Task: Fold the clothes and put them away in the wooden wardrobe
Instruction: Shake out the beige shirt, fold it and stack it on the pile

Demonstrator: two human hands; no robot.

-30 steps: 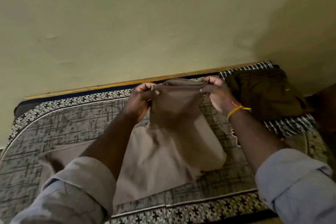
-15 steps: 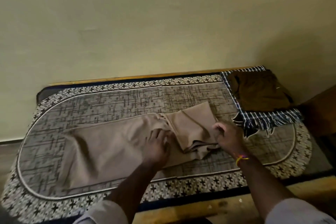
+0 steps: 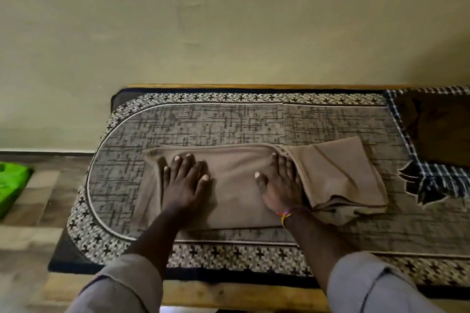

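A patterned mat (image 3: 229, 122) is spread over the table (image 3: 229, 295), and the tan garment (image 3: 234, 185) is laid flat across its middle, its right end already doubled over into a thick fold (image 3: 340, 173). The cloth is judged soft, light and limp, best taken by its left edge or corners. It is pressed down by the left hand (image 3: 184, 180) and the right hand (image 3: 279, 185), fingers spread flat, nothing gripped. A dark folded garment (image 3: 437, 129) is seen far right.
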